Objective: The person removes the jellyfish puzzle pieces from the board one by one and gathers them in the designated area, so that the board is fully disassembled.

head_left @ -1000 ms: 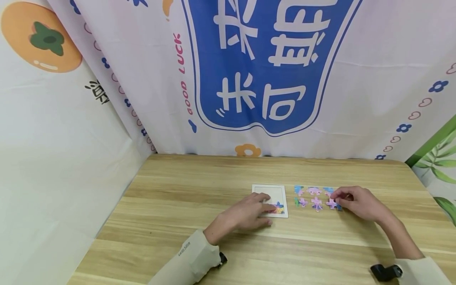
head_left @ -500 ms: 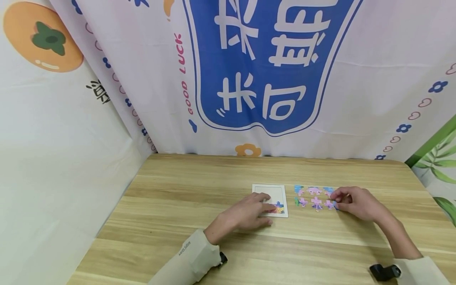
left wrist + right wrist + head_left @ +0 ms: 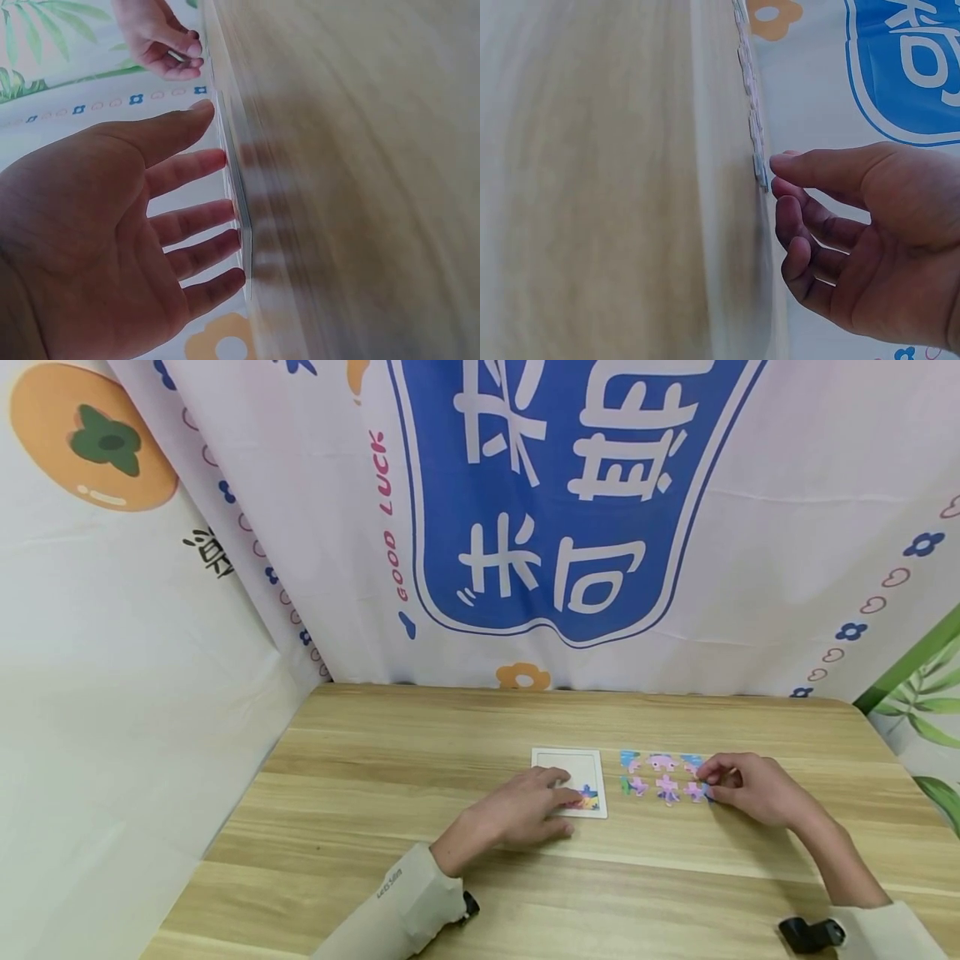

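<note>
My left hand [image 3: 517,810] rests its fairly straight fingertips on a white puzzle tray [image 3: 602,787], spread over its lower left part. Colourful pieces [image 3: 591,799] fill part of the tray's bottom; the hand hides some of them. Right of the tray, several pink and blue jigsaw pieces [image 3: 667,789] lie flat in two rows. At the right end of the near row, my right hand [image 3: 765,789] has its thumb and forefinger at the edge of a puzzle piece [image 3: 693,791], partly covering it. In the right wrist view, that piece [image 3: 760,176] lies on the table.
The wooden table [image 3: 420,735] ends at the back against a white printed curtain [image 3: 337,568]. Another white cloth [image 3: 135,693] hangs on the left. A black wrist device [image 3: 812,935] sits by the right sleeve.
The puzzle piece at the right hand has shifted slightly left into the near row and lies flatter. My right thumb has moved a little with it. The left hand stays put.
</note>
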{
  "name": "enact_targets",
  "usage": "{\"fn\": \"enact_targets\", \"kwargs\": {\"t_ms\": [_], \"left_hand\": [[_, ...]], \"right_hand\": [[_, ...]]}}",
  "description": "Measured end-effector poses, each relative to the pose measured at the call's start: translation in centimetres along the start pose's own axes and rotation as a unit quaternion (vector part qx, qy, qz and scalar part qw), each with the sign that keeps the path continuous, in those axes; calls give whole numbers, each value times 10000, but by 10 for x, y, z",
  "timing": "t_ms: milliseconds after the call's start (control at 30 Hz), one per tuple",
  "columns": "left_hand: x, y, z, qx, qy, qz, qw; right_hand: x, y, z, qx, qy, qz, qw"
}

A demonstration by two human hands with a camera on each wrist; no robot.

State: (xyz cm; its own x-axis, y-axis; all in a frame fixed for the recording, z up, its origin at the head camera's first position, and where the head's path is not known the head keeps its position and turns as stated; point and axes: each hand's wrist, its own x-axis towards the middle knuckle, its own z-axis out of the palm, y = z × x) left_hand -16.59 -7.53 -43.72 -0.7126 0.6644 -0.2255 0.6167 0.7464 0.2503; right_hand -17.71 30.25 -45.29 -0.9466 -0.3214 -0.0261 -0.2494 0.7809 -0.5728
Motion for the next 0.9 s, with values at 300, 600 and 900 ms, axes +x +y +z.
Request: {"fn": "enact_targets", "kwargs": {"t_ms": [300,600,900], "left_hand": [[-16,-5,-4,30,128,-40,9999],[-40,-18,-1,308,313,-33,9990],[-52,-21,1,162,207,-113,9996]], "right_hand": [[2,-14,3,167,41,-93,9998],[8,-30,10,348,-56,-250,9991],[20,-49,22,502,-261,-402,9976]]}}
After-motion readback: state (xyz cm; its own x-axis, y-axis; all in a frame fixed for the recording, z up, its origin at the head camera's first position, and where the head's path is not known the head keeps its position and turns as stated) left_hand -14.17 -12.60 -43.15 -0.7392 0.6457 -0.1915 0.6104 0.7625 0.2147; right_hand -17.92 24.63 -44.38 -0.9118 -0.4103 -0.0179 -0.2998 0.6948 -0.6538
